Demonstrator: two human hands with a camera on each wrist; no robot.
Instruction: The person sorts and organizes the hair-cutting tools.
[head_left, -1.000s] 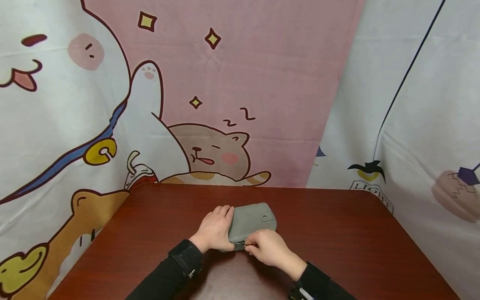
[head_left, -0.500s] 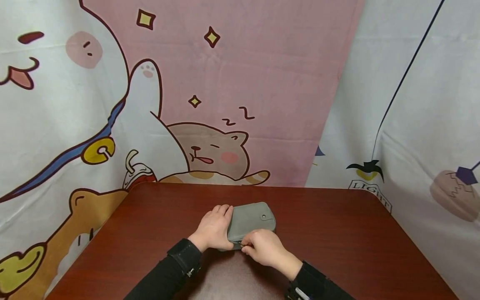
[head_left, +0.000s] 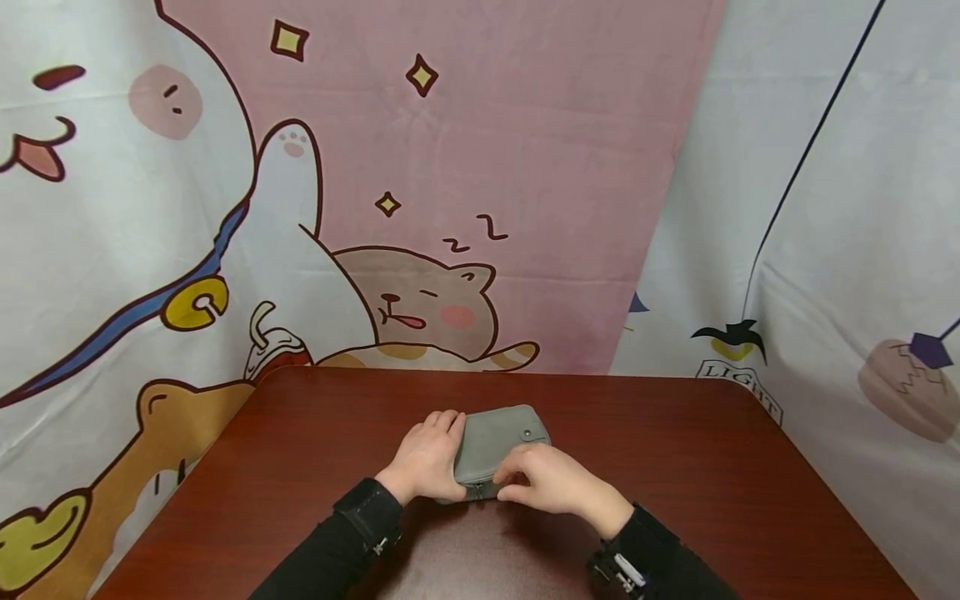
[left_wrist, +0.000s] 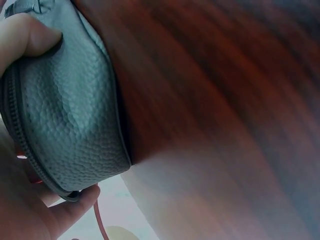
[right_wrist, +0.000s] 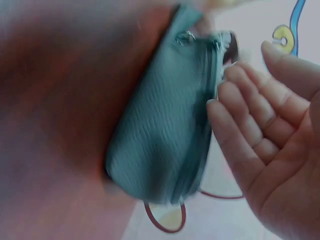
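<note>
A grey-green pebbled leather zip pouch (head_left: pixel 491 442) lies on the table, its snap tab on top at the far right corner. My left hand (head_left: pixel 426 457) grips its left end, thumb (left_wrist: pixel 37 36) on the near side and fingers round the far side. A dark zipper (left_wrist: pixel 19 125) runs along the pouch's edge in the left wrist view. My right hand (head_left: pixel 555 479) hovers at the near right edge, fingers loosely bent and holding nothing. In the right wrist view, a metal zipper pull (right_wrist: pixel 185 37) shows at the pouch's upper end, blurred.
The reddish-brown wooden table (head_left: pixel 675 483) extends on both sides of the pouch. Behind it hangs a pink and white cloth (head_left: pixel 570 167) with cartoon animals. Dark sleeves (head_left: pixel 330 542) cover both forearms.
My right hand slid slightly left along the zipper while pinching there, then let go and moved right. The zipper end near my left thumb is now uncovered. My left hand stays in place.
</note>
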